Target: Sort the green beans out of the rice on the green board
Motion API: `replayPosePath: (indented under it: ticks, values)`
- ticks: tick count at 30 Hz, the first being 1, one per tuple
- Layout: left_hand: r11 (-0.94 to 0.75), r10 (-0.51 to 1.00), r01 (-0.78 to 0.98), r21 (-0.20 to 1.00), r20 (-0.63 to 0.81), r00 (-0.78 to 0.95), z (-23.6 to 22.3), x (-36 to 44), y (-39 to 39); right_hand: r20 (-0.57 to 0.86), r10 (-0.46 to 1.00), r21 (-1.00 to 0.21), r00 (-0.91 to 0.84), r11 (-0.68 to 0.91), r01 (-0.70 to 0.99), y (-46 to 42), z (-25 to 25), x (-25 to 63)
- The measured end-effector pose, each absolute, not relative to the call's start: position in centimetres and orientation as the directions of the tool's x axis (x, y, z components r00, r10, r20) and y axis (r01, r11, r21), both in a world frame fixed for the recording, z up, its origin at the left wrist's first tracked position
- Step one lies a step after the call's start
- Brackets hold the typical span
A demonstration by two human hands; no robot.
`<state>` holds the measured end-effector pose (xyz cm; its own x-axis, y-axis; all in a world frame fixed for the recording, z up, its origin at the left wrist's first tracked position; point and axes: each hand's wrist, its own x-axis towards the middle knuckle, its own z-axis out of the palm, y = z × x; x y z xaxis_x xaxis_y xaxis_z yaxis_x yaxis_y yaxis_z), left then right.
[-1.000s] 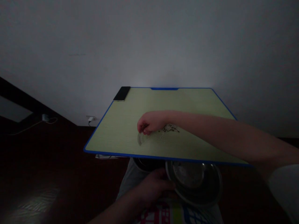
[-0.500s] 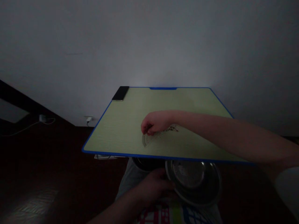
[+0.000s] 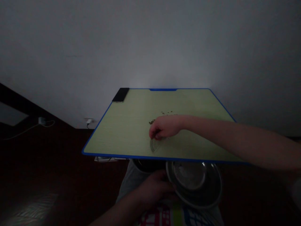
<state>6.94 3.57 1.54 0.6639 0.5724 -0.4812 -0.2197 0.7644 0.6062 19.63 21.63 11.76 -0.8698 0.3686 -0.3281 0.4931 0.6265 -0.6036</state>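
My right hand [image 3: 164, 127] is closed on a clear, curved piece of plastic that looks like a protractor [image 3: 154, 146], held against the pale green tabletop [image 3: 117, 131]. Small dark grains [image 3: 151, 121] lie scattered beside and beyond that hand, some partly hidden behind it. Below the table's near edge, my left hand [image 3: 156, 186] grips the left rim of a shiny metal bowl [image 3: 213, 190], which tilts so that its inside shows. Left of it, a second dark, round container [image 3: 143, 169] sits partly under the table; I cannot make out what is inside.
A black phone [image 3: 120, 94] rests at the table's far left corner. Blue edging [image 3: 101, 153] runs round the tabletop, and a pale wall [image 3: 150, 44] stands behind it. A white plug [image 3: 89, 121] with a cable is in the wall at left. Patterned cloth [image 3: 162, 216] covers my lap.
My right hand and the protractor have moved right and slightly nearer to me. Grains behind the hand have come into view. My left hand and the metal bowl have barely moved.
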Motion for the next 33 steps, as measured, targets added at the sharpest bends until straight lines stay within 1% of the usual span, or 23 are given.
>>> replayPosePath:
  ticks: [6, 9, 12, 14, 16, 18, 20, 24, 26, 29, 33]
  values:
    - [0.771, 0.563, -0.205, 0.604, -0.495, 0.662, 1.4, 6.8, 3.5, -0.295, 0.347, -0.574, -0.89, 0.681, 0.456, 20.3, 11.5, 21.1]
    - [0.767, 0.572, -0.216, 0.605, -0.49, 0.658, 1.4, 6.8, 3.5, -0.28, 0.373, -0.606, -0.885, 0.646, 0.464, 19.9, 11.8, 22.2]
    - [0.765, 0.582, -0.224, 0.604, -0.498, 0.643, 1.4, 6.8, 3.5, -0.24, 0.499, -0.665, -0.833, 0.54, 0.516, 19.7, 12.6, 24.0]
    - [0.768, 0.581, -0.22, 0.601, -0.51, 0.634, 1.6, 6.8, 3.5, -0.186, 0.633, -0.66, -0.751, 0.486, 0.573, 19.5, 13.1, 25.7]
    - [0.773, 0.578, -0.216, 0.597, -0.521, 0.628, 1.8, 6.8, 3.5, -0.128, 0.741, -0.604, -0.659, 0.469, 0.644, 18.9, 13.4, 27.5]
    - [0.776, 0.573, -0.211, 0.594, -0.525, 0.63, 1.9, 6.7, 3.5, -0.114, 0.818, -0.507, -0.564, 0.44, 0.741, 18.1, 13.3, 29.1]
    - [0.779, 0.569, -0.21, 0.591, -0.524, 0.634, 2.1, 6.6, 3.6, -0.146, 0.858, -0.44, -0.492, 0.389, 0.809, 17.0, 12.9, 30.3]
    - [0.783, 0.562, -0.217, 0.582, -0.515, 0.648, 2.3, 6.5, 3.7, -0.172, 0.908, -0.37, -0.382, 0.3, 0.879, 15.4, 11.7, 31.0]
    - [0.783, 0.562, -0.221, 0.581, -0.509, 0.652, 2.4, 6.4, 3.7, -0.139, 0.915, -0.351, -0.378, 0.311, 0.883, 15.4, 11.3, 30.5]
    - [0.783, 0.569, -0.228, 0.579, -0.518, 0.638, 2.5, 6.3, 3.7, -0.072, 0.902, -0.32, -0.426, 0.384, 0.866, 16.1, 11.0, 29.3]
    - [0.793, 0.569, -0.237, 0.561, -0.544, 0.617, 2.5, 6.0, 3.4, -0.05, 0.863, -0.286, -0.504, 0.471, 0.835, 17.0, 11.3, 27.8]
